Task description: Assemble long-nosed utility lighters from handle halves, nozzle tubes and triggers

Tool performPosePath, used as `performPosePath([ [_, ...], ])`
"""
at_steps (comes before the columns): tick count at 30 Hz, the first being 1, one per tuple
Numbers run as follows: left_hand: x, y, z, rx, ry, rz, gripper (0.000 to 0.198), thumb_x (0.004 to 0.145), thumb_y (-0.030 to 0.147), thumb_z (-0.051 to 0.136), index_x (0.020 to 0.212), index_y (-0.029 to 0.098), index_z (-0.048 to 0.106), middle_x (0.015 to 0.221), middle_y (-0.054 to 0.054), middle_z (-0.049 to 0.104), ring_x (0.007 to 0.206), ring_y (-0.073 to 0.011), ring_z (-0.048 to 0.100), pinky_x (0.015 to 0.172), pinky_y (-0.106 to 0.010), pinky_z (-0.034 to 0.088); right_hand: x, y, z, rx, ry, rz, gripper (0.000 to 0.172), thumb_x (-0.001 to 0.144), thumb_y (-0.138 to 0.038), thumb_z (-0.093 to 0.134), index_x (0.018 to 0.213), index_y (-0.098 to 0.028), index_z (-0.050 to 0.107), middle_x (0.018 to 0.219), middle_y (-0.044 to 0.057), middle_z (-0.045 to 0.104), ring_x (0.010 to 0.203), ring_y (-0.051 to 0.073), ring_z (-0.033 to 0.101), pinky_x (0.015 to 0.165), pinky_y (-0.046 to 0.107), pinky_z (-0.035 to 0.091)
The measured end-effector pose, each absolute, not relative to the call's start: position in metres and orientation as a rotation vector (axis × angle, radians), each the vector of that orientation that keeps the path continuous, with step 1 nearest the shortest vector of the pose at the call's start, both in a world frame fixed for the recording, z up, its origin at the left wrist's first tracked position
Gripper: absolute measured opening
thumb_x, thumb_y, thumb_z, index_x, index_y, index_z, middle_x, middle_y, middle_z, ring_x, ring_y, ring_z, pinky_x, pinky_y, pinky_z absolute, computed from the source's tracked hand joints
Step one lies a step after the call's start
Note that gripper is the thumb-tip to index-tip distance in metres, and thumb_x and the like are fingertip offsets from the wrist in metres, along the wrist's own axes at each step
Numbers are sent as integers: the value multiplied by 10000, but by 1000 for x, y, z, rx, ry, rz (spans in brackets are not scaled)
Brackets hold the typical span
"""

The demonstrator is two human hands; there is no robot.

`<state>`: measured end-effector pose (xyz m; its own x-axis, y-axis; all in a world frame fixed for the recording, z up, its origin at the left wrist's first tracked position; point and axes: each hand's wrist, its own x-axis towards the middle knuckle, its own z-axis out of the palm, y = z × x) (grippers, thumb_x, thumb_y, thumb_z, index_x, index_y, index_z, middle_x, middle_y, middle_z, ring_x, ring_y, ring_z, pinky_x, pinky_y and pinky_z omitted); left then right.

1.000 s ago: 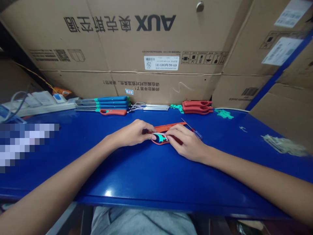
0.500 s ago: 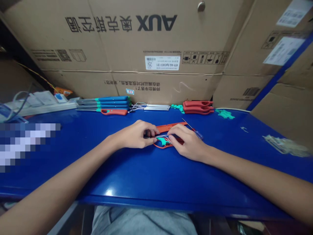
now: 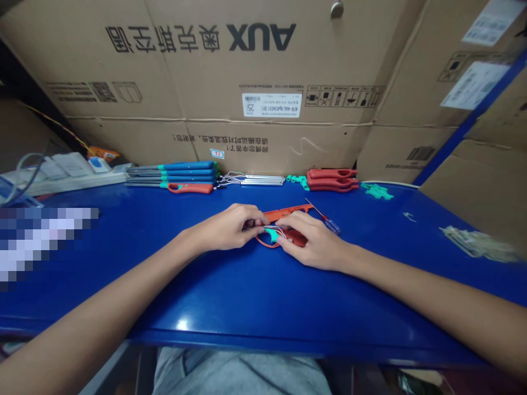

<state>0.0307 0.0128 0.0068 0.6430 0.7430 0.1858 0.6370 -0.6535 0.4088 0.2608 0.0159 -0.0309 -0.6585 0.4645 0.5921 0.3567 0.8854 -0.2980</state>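
Between my hands on the blue table lies an opened orange-red lighter shell (image 3: 297, 237), with a green trigger (image 3: 272, 235) and thin white and dark wires (image 3: 281, 230) showing. My left hand (image 3: 236, 227) pinches the shell's left end, fingers closed; its fingertips partly hide what they hold. My right hand (image 3: 315, 240) curls over the right part, thumb and fingers closed about the shell and its wires. Just behind lies the other orange shell half (image 3: 288, 211), inner side up. A screwdriver (image 3: 330, 224) with a clear handle rests at its right end.
Along the back lie blue stick lighters (image 3: 191, 171), an orange one (image 3: 191, 188), metal tubes with wires (image 3: 263, 180), red shells (image 3: 332, 180) and green parts (image 3: 376, 191). A power strip (image 3: 69, 174) is far left, a plastic bag (image 3: 477, 244) right. A cardboard wall (image 3: 197, 82) stands behind.
My right hand's fingers have shifted slightly left over the wires, and the thumb has moved down toward the shell's near edge. My left hand keeps its pinch. The view has shifted slightly.
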Motion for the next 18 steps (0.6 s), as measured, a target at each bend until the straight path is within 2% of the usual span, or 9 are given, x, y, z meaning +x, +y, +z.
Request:
performPosePath([
  [4, 30, 13, 7, 2605, 1079, 472, 238, 924, 220, 490, 1063, 165, 675, 918, -53, 634, 787, -147, 592, 713, -249, 447, 261, 17, -31, -576, -2369, 256, 185, 894, -230, 583, 1062, -156, 610, 993, 100, 651, 889, 197, 618, 799, 349, 513],
  [8, 29, 13, 6, 2582, 1075, 465, 239, 918, 183, 486, 1035, 158, 693, 963, -66, 655, 847, -155, 613, 763, -253, 456, 261, 17, -30, -615, -2370, 281, 160, 896, -258, 583, 1013, -152, 609, 943, 91, 641, 842, 193, 606, 762, 347, 509],
  [18, 30, 11, 12, 2467, 1122, 418, 206, 814, 194, 567, 977, 148, 686, 845, -41, 698, 682, -138, 600, 627, -238, 465, 261, 16, -28, -587, -2444, 315, 175, 884, -199, 559, 1046, -153, 606, 1014, 108, 615, 954, 211, 566, 869, 381, 493],
])
